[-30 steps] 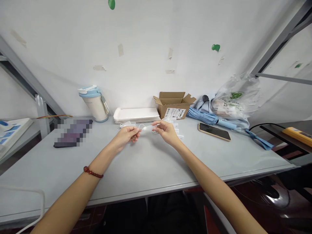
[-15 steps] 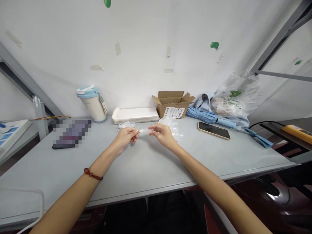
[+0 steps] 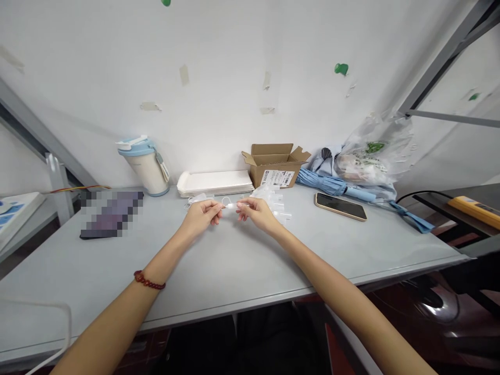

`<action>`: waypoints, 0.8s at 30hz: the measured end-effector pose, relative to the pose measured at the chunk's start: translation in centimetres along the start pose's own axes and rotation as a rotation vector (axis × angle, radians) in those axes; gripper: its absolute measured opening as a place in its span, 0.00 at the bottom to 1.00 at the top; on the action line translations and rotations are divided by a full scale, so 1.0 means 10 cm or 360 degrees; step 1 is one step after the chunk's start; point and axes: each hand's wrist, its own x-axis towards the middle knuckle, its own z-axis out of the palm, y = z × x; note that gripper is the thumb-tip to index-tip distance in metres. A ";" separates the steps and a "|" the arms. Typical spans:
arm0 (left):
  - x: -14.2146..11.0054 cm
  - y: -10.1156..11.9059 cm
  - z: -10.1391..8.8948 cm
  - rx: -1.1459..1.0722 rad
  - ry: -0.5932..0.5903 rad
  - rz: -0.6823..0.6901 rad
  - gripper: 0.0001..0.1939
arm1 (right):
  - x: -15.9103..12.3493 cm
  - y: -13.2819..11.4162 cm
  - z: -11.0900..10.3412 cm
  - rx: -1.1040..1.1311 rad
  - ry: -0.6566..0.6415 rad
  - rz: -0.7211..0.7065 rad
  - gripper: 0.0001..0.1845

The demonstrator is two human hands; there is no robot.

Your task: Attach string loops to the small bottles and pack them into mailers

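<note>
Over the middle of the table, a small white plastic tube [image 3: 230, 206] with a thin white loop on it lies level between my two hands. My left hand [image 3: 201, 216] pinches its left end with thumb and fingertips. At the other end, the fingers of my right hand [image 3: 255, 212] are closed round the tube and hide much of it. Several translucent plastic tubes [image 3: 284, 215] lie just behind and right of my right hand. Beyond my left hand is a small clump of white pieces with thin loops [image 3: 197, 198], partly covered by the hand.
Against the wall stand a blue-and-cream tumbler [image 3: 146, 169], a stack of white envelopes [image 3: 214, 182] and an open cardboard box [image 3: 275, 169]. A folded blue umbrella [image 3: 332, 184], a plastic bag [image 3: 371, 156] and a phone [image 3: 340, 207] are to the right. A blurred-out dark object [image 3: 113, 213] lies left.
My right hand has moved slightly left along the tube, closer to my left hand, and now covers more of it. My left hand keeps its pinch. The view has shifted slightly.
</note>
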 end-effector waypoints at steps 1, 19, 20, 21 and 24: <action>0.01 -0.01 -0.01 -0.0016 -0.0001 -0.0003 0.16 | 0.00 0.01 0.00 0.0043 0.0010 0.0011 0.19; -0.03 -0.02 -0.01 -0.0042 -0.0018 -0.0026 0.12 | -0.08 -0.01 0.04 -0.0120 0.0036 -0.0006 0.13; -0.03 -0.03 -0.01 -0.0059 -0.0030 -0.0030 0.12 | -0.08 -0.01 0.04 -0.0125 0.0040 -0.0009 0.13; -0.03 -0.03 -0.01 -0.0079 -0.0042 -0.0030 0.12 | -0.08 -0.01 0.04 -0.0125 0.0044 -0.0014 0.13; -0.03 -0.04 -0.01 -0.0141 -0.0063 -0.0022 0.11 | -0.09 -0.02 0.05 -0.0117 0.0047 -0.0023 0.13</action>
